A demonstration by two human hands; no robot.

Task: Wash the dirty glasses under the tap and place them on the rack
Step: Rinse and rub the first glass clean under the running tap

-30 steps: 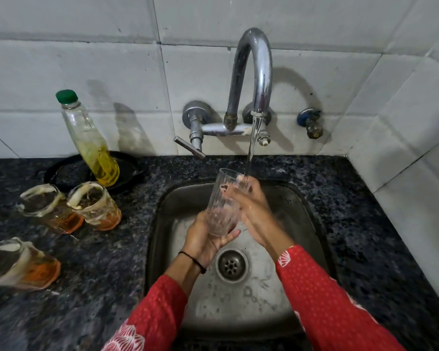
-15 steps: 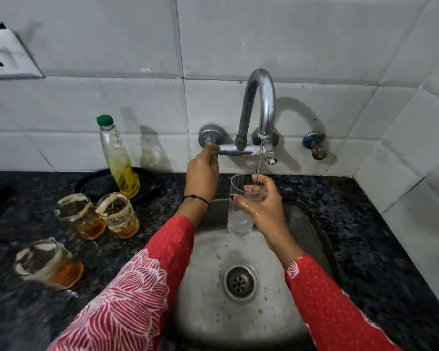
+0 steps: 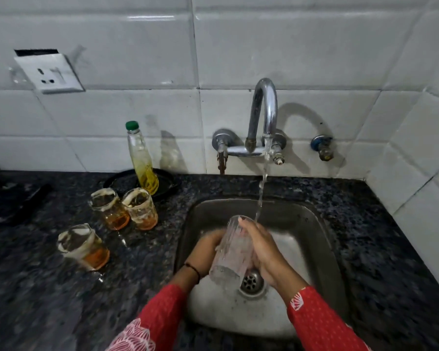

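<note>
A clear ribbed glass (image 3: 232,249) is held tilted over the steel sink (image 3: 314,224), between both hands. My left hand (image 3: 208,252) grips its left side and my right hand (image 3: 262,249) wraps its right side, fingertips at the rim. Water runs from the chrome tap (image 3: 264,115) in a stream that falls just right of the glass rim. Three dirty glasses with orange dregs stand on the counter to the left: two side by side (image 3: 109,209) (image 3: 141,209) and one nearer (image 3: 83,247). No rack is in view.
A green-capped bottle of yellow liquid (image 3: 141,158) stands on a black dish (image 3: 167,183) behind the dirty glasses. The dark granite counter (image 3: 365,236) surrounds the sink. A wall socket (image 3: 50,72) sits at the upper left, and a dark object lies at the far left.
My left hand left the tap handle and came down onto the glass. The glass dropped lower into the sink and tilted. The water stream is stronger.
</note>
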